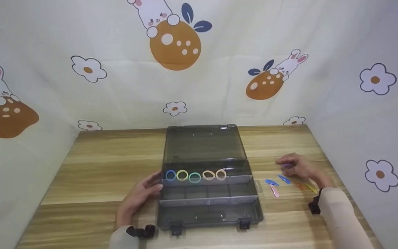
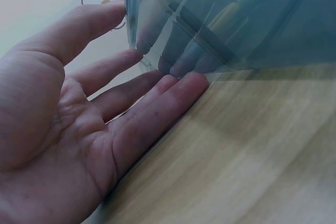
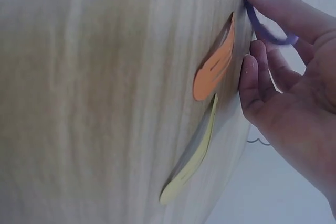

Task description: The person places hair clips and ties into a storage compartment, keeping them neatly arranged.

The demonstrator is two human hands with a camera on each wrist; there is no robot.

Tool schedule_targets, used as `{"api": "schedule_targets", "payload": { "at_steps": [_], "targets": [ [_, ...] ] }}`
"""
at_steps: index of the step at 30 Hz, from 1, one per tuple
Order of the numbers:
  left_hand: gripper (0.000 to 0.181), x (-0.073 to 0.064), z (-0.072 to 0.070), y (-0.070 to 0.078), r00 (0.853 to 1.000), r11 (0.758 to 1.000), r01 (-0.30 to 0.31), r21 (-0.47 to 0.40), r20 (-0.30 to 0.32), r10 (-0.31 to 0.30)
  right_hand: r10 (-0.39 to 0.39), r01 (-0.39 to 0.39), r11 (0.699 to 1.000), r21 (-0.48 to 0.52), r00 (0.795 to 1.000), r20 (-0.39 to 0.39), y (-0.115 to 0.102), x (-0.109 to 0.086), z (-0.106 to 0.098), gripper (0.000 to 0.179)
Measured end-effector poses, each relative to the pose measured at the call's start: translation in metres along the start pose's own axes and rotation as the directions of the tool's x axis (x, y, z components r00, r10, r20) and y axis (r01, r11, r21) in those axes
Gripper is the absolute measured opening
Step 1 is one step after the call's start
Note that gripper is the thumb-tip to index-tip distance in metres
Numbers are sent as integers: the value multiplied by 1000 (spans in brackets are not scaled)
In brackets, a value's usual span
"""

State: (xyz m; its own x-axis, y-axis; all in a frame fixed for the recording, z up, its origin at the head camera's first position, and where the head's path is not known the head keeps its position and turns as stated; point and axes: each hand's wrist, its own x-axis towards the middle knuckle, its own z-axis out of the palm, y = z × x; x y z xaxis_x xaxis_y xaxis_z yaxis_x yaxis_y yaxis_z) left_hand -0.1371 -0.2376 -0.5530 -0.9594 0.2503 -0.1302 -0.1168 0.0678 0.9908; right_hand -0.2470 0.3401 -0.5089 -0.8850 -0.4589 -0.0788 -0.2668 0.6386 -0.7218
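Note:
A dark see-through divided box (image 1: 209, 215) lies with its lid raised behind it. Five becomes several hair ties in its back row, among them a blue hair tie (image 1: 166, 175) and a green hair tie (image 1: 195, 182). My left hand (image 1: 142, 193) rests against the box's left side, fingers extended, fingertips at the wall in the left wrist view. Off the box's right side, my right hand (image 1: 299, 168) pinches a purple hair tie (image 3: 268, 34) between thumb and fingers, close over the table.
Several snap hair clips lie right of the box: a pink clip (image 1: 275, 191), two blue clips, an orange clip (image 3: 214, 69) and a yellow clip (image 3: 190, 166). The wooden table (image 1: 98, 166) is bordered by a printed curtain (image 1: 219, 86) at the back and sides.

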Motion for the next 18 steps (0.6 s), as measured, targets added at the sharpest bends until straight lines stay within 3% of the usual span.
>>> {"api": "schedule_targets", "payload": {
  "at_steps": [9, 18],
  "targets": [
    [70, 0, 0, 0, 1000, 1000, 21, 6, -1, -21, 12, -16, 999, -46, 998, -68, 4, 0, 4, 34],
    [69, 0, -1, -1, 1000, 1000, -6, 11, 2, 6, 30, -34, 998, -50, 997, -77, 7, -2, 3, 32]
  ]
}}
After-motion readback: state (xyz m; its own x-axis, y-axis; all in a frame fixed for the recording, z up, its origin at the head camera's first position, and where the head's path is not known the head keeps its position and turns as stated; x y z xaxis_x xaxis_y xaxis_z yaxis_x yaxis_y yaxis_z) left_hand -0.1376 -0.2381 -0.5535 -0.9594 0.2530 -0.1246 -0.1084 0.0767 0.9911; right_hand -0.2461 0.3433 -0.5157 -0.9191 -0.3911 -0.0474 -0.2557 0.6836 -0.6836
